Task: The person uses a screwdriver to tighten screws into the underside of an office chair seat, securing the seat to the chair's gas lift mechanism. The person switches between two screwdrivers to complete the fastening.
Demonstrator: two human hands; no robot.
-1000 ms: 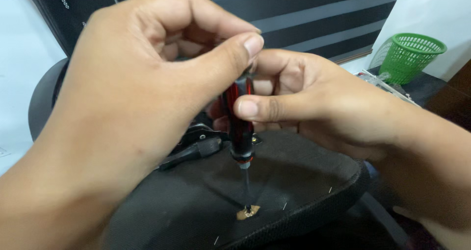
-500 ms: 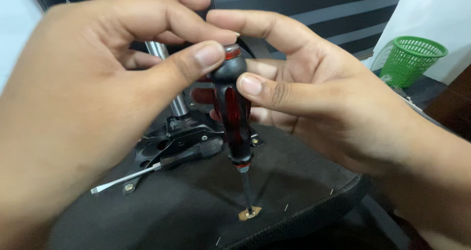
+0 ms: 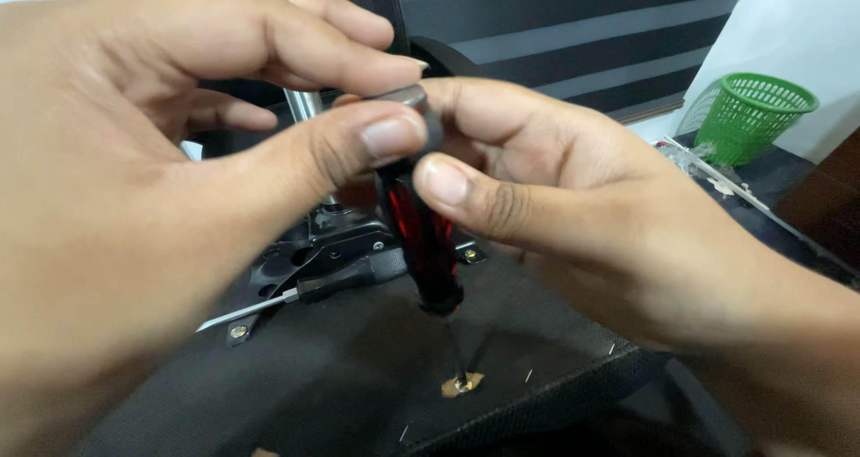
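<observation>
Left hand (image 3: 170, 197), large in the near left: fingers curled, thumb and forefinger pinched on the dark cap at the top of the red-and-black screwdriver (image 3: 423, 242). Right hand (image 3: 582, 215), from the right: loosely closed, thumb pressed against the upper handle, remaining fingers wrapped behind it. Both hands therefore closed on the one tool, touching each other at the cap.

Screwdriver upright, slightly tilted, near the middle; thin shaft running down to a small brass-coloured fitting (image 3: 461, 384) in the black fabric underside of a chair seat (image 3: 340, 376). Tip seated at that fitting; exact engagement too small to tell.

Behind the handle, left of centre: second screwdriver (image 3: 305, 291) lying flat, black grip, blade pointing left, across the black metal chair mechanism (image 3: 331, 246). Far right: green mesh basket (image 3: 751, 116) on the floor.

Against half a second ago: left thumb moved right, across the cap; right fingers no longer spread above the handle but folded in behind it; tip at the same fitting.
</observation>
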